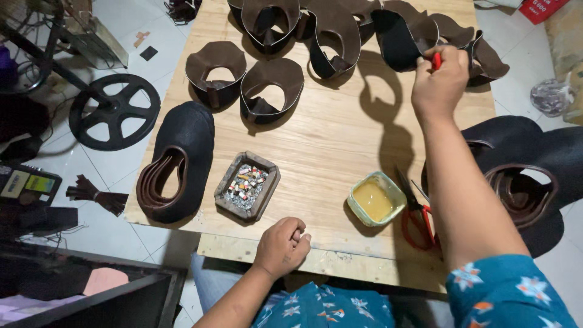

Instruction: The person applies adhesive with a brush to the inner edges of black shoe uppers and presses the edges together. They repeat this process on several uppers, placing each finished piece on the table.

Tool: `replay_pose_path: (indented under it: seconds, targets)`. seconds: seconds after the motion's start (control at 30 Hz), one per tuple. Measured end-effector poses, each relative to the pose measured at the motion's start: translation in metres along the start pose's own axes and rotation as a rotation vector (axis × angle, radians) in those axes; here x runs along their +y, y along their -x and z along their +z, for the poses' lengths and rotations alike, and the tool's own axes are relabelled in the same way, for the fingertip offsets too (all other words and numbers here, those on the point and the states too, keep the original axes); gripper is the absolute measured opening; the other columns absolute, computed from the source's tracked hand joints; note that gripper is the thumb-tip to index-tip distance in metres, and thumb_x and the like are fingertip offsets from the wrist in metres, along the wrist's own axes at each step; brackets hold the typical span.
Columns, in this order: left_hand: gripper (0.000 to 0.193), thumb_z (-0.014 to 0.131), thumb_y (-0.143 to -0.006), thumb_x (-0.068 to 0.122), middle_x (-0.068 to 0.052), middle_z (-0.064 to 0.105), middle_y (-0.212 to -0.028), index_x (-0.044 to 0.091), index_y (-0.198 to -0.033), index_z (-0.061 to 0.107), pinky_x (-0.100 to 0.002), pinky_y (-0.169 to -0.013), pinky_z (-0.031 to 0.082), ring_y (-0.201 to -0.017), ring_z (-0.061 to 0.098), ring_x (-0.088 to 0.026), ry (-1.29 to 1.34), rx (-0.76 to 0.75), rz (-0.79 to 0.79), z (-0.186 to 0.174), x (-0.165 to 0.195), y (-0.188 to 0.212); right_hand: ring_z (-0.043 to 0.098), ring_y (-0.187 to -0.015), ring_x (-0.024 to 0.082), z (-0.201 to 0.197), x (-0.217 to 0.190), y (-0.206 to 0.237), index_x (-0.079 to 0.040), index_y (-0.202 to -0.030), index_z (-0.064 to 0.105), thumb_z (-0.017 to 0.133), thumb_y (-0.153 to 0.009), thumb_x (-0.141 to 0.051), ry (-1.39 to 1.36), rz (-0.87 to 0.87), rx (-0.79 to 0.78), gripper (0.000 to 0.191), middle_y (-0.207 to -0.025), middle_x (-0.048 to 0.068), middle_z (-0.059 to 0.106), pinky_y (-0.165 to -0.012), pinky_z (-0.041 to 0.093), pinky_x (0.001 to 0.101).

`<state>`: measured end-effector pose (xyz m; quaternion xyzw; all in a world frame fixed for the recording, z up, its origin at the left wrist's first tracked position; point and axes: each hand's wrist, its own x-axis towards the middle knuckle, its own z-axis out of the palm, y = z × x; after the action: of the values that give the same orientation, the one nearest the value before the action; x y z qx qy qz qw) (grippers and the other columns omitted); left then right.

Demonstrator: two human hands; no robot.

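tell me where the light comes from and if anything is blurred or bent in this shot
Head view: the right hand and arm cast a hard shadow leftward on the wooden table, so the light is at the right; wide-lens bowing at the edges; the left hand is sharp; mild glare on the glue dish.

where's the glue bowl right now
In the head view the small green bowl of yellowish glue sits on the wooden table near its front edge, just left of the red-handled scissors and right of the ashtray.

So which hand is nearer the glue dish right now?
Left. The left hand rests fisted on the table edge just left of the glue dish; the right hand is far beyond it, at the brown pieces.
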<state>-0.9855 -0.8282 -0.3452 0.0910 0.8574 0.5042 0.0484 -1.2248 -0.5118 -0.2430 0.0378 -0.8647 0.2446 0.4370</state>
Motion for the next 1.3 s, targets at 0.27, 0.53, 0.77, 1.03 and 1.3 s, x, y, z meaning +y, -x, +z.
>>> replay_pose_path:
  seconds: [0.27, 0.53, 0.77, 1.03, 1.3]
  targets:
    - [0.015, 0.073, -0.078, 0.016, -0.010, 0.062, -0.072, 0.007, -0.087, 0.065, -0.039, -0.059, 0.053, -0.063, 0.064, -0.027, -0.002, 0.017, -0.005, 0.011, -0.002, -0.010, 0.067, -0.098, 0.038, 0.038, -0.004, 0.019, -0.008, -0.124, 0.068, 0.075, -0.087, -0.013, 0.062, 0.293, -0.302, 0.038, -0.107, 0.019, 0.070, -0.086, 0.052, 0.0431]
    - [0.015, 0.073, -0.079, 0.016, -0.010, 0.061, -0.073, 0.007, -0.088, 0.065, -0.039, -0.060, 0.053, -0.064, 0.063, -0.027, -0.019, 0.029, 0.059, 0.024, -0.004, 0.008, 0.072, -0.089, 0.028, -0.020, -0.003, 0.049, 0.000, -0.121, 0.072, 0.074, -0.096, -0.020, -0.148, 0.400, -0.290, 0.032, -0.108, 0.021, 0.073, -0.082, 0.055, 0.0363]
    - [0.016, 0.069, -0.087, 0.015, -0.011, 0.064, -0.085, 0.004, -0.098, 0.065, -0.036, -0.065, 0.055, -0.071, 0.066, -0.027, 0.074, 0.059, 0.203, 0.046, -0.004, 0.020, 0.058, -0.077, 0.014, -0.149, -0.019, 0.162, 0.005, -0.109, 0.067, 0.047, -0.126, -0.040, -0.807, 0.653, -0.212, 0.052, -0.097, 0.013, 0.067, -0.070, 0.046, 0.0295]
    - [0.046, 0.066, -0.091, 0.007, -0.015, 0.049, -0.123, -0.002, -0.132, 0.046, -0.042, -0.097, 0.047, -0.109, 0.051, -0.026, -0.252, 0.925, 0.196, 0.018, -0.062, 0.031, 0.056, -0.082, 0.025, -0.214, 0.030, 0.280, 0.004, -0.116, 0.057, 0.041, -0.115, -0.067, -1.045, 0.983, -0.102, 0.072, -0.097, 0.015, 0.060, -0.069, 0.047, 0.0380]
    - [0.059, 0.075, -0.097, 0.036, -0.019, 0.054, -0.117, -0.003, -0.129, 0.044, -0.032, -0.072, 0.050, -0.093, 0.057, -0.023, 0.294, 1.016, -0.488, -0.060, -0.126, 0.016, 0.057, -0.081, 0.026, -0.220, 0.026, 0.323, 0.009, -0.118, 0.058, 0.043, -0.114, -0.063, -1.006, 0.949, -0.172, 0.074, -0.096, 0.018, 0.059, -0.072, 0.049, 0.0384]
